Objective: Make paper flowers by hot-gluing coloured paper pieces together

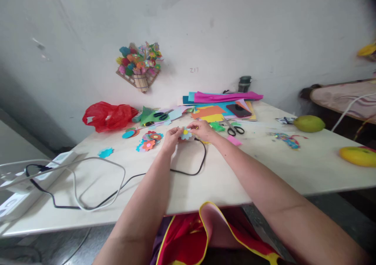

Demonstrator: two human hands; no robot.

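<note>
Both hands meet over the middle of the white table (188,186), at a light blue paper flower (185,133) with a yellow centre. My left hand (173,137) pinches the flower's left edge. The fingers of my right hand (202,129) are pressed together at its upper right edge. Left of the hands lies a cluster of cut paper flowers, with an orange flower (148,145) at its front. A blue paper flower (105,152) lies farther left. Black-handled scissors (235,131) and a pink paper piece (234,140) are right of my right hand.
A black cable (192,174) loops below the hands towards a power strip (55,163) at the left. Along the back are a red plastic bag (110,117), coloured sheets (208,112), a phone (238,110) and a dark jar (244,84). Fruit (309,123) sits at the right.
</note>
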